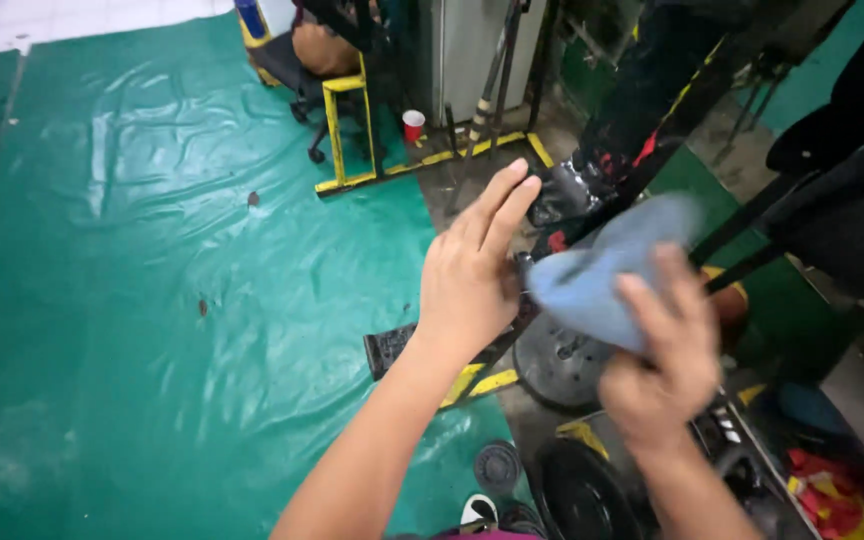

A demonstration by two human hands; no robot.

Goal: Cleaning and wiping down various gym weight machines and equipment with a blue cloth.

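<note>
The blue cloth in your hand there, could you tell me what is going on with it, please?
A person stands over gym equipment, seen from their own head camera. Their right hand holds a light blue cloth raised against a dark metal frame, blurred as if in motion. Their left hand is open, fingers stretched, right beside the cloth; whether it touches the cloth cannot be told. Below lie round weight plates, and a green floor mat spreads to the left, with a red cup further back.

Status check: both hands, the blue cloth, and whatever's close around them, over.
Right hand gripping blue cloth, blurred. Left hand open, fingers raised beside the cloth. Black bar behind the cloth; weight plates on the floor below.
</note>
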